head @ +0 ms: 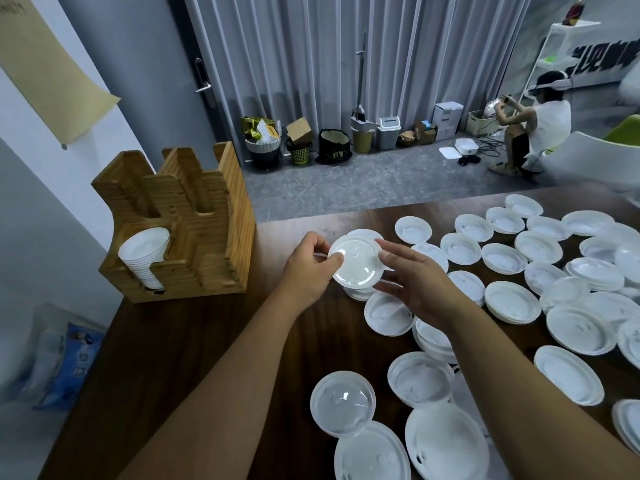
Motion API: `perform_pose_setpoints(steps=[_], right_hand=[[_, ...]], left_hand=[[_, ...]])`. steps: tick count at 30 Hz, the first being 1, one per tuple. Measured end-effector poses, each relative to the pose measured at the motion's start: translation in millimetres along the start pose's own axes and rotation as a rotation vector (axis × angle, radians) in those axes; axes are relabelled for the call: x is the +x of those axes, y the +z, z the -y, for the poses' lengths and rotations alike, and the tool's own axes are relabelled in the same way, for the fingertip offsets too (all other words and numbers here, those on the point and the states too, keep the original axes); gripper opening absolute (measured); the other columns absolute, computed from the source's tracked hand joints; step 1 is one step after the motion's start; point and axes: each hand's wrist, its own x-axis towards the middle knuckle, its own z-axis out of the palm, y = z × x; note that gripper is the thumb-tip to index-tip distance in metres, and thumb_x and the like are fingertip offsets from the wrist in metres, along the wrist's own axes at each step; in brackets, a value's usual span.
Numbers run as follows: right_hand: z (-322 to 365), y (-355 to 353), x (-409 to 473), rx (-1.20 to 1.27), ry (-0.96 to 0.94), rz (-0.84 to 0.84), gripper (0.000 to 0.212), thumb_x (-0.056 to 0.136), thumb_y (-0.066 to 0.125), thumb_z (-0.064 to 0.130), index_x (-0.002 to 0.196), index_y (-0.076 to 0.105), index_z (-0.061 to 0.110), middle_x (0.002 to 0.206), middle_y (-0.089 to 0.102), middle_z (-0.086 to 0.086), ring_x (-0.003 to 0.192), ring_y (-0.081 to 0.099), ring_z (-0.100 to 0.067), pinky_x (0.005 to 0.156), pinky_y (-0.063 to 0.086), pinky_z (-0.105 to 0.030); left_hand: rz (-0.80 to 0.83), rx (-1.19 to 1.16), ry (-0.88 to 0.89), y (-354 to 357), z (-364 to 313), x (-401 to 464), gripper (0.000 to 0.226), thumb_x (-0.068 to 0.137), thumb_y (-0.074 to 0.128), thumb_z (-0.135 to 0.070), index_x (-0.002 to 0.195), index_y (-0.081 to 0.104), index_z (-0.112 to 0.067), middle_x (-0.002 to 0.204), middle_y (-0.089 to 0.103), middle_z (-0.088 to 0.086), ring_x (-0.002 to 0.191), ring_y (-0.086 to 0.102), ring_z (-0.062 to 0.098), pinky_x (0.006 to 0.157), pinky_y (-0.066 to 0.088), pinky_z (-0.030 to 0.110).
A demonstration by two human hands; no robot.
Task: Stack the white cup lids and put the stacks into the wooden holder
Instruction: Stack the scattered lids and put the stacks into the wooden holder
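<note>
Both hands hold a short stack of white lids (356, 263) above the dark wooden table (194, 341), near its far left part. My left hand (308, 268) pinches the stack's left rim with thumb on top. My right hand (412, 275) grips its right side, fingers curled under and around. The wooden holder (207, 237) stands to the left at the table's corner. Its front slot holds a stack of lids (145, 258) lying on its side; the other slots look empty. Several loose lids (512, 299) and small stacks cover the table's right half.
More lids (343, 403) lie close to me between my forearms. A white wall runs along the table's left edge. Beyond the table's far edge is grey floor with bins and boxes by a curtain, and a person crouches at the far right.
</note>
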Motion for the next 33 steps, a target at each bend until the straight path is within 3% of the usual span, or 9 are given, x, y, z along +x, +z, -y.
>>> perform_pose_setpoints(steps=[4,8,12,17,20,23,26,30,33], right_hand=[[-4.3,-3.1,0.2,-0.013,-0.013,-0.020,0.028,0.110,0.063,0.019,0.135,0.074,0.027,0.129,0.079,-0.001,0.117,0.077,-0.025,0.088,0.064,-0.032],[-3.1,0.7,-0.6,-0.066,-0.059,-0.084,0.024,0.110,0.065,0.026,0.131,0.076,0.027,0.124,0.081,0.000,0.114,0.079,-0.024,0.086,0.065,-0.034],[-2.0,3.7,-3.1,-0.080,-0.099,-0.106,0.023,0.106,0.071,0.035,0.126,0.078,0.026,0.119,0.082,0.001,0.110,0.080,-0.024,0.081,0.066,-0.031],[-4.5,-1.7,-6.6,-0.071,-0.087,0.013,0.028,0.107,0.068,0.026,0.134,0.075,0.023,0.128,0.080,-0.005,0.119,0.077,-0.025,0.093,0.065,-0.037],[-6.3,-4.1,-9.1,-0.070,-0.074,0.051,0.029,0.109,0.065,0.017,0.136,0.073,0.020,0.128,0.079,-0.008,0.120,0.076,-0.028,0.093,0.065,-0.038],[-7.2,-4.5,-12.5,-0.108,-0.078,0.046,0.028,0.109,0.063,0.013,0.134,0.073,0.021,0.125,0.081,-0.006,0.117,0.077,-0.027,0.089,0.066,-0.037],[-8.5,-5.0,-18.5,-0.148,-0.091,0.033,0.027,0.109,0.063,0.014,0.132,0.074,0.023,0.121,0.082,-0.006,0.114,0.079,-0.027,0.086,0.066,-0.035],[-10.3,-5.0,-25.7,-0.163,-0.103,0.046,0.029,0.109,0.065,0.019,0.137,0.071,0.021,0.124,0.081,-0.006,0.115,0.078,-0.028,0.090,0.066,-0.038],[-13.2,-6.2,-32.0,-0.160,-0.085,0.068,0.030,0.108,0.066,0.024,0.138,0.071,0.023,0.126,0.080,-0.008,0.117,0.077,-0.030,0.096,0.065,-0.044]], left_hand=[[-0.005,0.005,0.024,2.7,-3.4,-5.1,0.020,0.102,0.071,-0.038,0.104,0.052,-0.033,0.107,0.065,-0.009,0.100,0.067,0.014,0.073,0.055,0.022],[0.083,-0.089,0.013,1.7,-4.1,-10.1,0.046,0.099,0.078,-0.034,0.135,0.050,-0.035,0.138,0.064,-0.005,0.121,0.065,0.016,0.093,0.062,0.030],[0.113,-0.111,0.023,-0.4,-6.8,-12.1,0.057,0.099,0.079,-0.030,0.149,0.052,-0.032,0.150,0.061,-0.003,0.128,0.059,0.017,0.093,0.057,0.023],[0.089,-0.118,0.006,-1.5,-2.8,-13.4,0.051,0.097,0.082,-0.027,0.143,0.059,-0.031,0.143,0.066,-0.003,0.125,0.062,0.015,0.093,0.059,0.026],[0.084,-0.104,0.009,-2.5,-0.4,-15.7,0.047,0.098,0.081,-0.031,0.141,0.061,-0.031,0.135,0.067,-0.010,0.112,0.064,0.007,0.083,0.054,0.016],[0.108,-0.069,0.003,-2.0,0.2,-18.9,0.045,0.100,0.078,-0.036,0.141,0.062,-0.034,0.125,0.065,-0.018,0.107,0.062,0.002,0.080,0.049,0.015],[0.139,-0.087,-0.016,-2.8,0.1,-22.7,0.038,0.098,0.081,-0.035,0.130,0.061,-0.042,0.115,0.067,-0.026,0.106,0.065,0.001,0.081,0.053,0.019],[0.162,-0.137,-0.025,-6.3,-0.3,-26.4,0.033,0.096,0.083,-0.033,0.114,0.060,-0.046,0.116,0.072,-0.020,0.108,0.069,0.005,0.083,0.058,0.021],[0.212,-0.161,-0.045,-11.0,-0.1,-30.9,0.030,0.095,0.084,-0.034,0.112,0.062,-0.045,0.110,0.073,-0.024,0.102,0.070,-0.001,0.074,0.058,0.015]])
